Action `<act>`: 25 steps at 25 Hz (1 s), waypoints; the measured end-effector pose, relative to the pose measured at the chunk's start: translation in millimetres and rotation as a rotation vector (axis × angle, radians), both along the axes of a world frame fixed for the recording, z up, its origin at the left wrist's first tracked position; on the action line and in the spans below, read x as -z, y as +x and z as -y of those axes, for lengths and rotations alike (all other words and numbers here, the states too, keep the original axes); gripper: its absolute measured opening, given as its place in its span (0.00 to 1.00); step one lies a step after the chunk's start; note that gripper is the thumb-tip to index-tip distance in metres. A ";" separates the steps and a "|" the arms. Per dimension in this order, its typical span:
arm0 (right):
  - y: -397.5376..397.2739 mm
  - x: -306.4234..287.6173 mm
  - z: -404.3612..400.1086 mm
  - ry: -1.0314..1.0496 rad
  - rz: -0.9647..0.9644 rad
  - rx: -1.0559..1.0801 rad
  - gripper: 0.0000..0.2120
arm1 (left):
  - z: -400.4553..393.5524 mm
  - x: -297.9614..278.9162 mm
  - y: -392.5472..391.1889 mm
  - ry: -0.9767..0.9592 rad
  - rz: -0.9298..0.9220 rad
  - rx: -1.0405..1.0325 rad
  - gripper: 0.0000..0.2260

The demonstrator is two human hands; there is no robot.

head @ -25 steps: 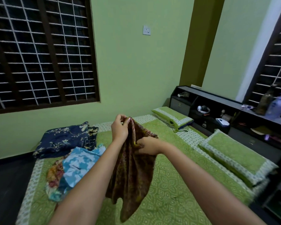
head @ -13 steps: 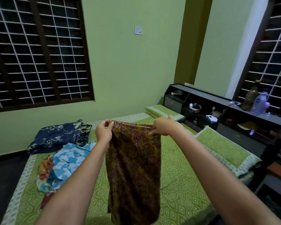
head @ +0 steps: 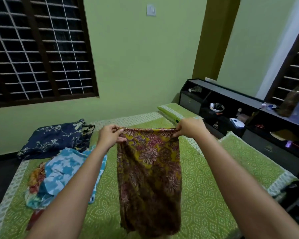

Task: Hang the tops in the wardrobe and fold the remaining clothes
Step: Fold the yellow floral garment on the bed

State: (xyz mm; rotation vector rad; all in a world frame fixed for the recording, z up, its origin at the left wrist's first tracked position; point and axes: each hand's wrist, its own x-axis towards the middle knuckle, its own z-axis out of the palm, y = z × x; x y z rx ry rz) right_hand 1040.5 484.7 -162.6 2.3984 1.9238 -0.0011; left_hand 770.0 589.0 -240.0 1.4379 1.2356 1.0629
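Two pinches only: left hand (head: 109, 138) and right hand (head: 190, 128) gripping the top edge of the floral garment (head: 149, 171), hung taut over the bed (head: 205, 195). Likely to slip and crumple. Unsorted clothes pile (head: 62, 171) at left; could tangle.

Left hand (head: 109, 136): raised, arm extended, fingers pinched closed. Right hand (head: 190, 127): raised level, arm extended, fingers pinched closed, well apart.
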 end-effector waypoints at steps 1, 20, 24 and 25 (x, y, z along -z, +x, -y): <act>9.6 17.8 -30.8 -0.049 0.013 0.011 0.17 | -25.7 17.2 15.1 -0.065 -0.033 -0.001 0.06; 83.2 314.7 -193.1 0.213 0.203 -0.147 0.17 | -173.1 278.0 72.4 0.200 -0.403 0.083 0.06; 71.7 451.8 -125.1 0.145 0.136 -0.230 0.20 | -103.9 404.2 52.9 0.086 -0.509 0.225 0.10; 69.3 486.1 -108.2 0.119 0.121 -0.241 0.21 | -87.4 438.9 46.8 0.039 -0.529 0.264 0.12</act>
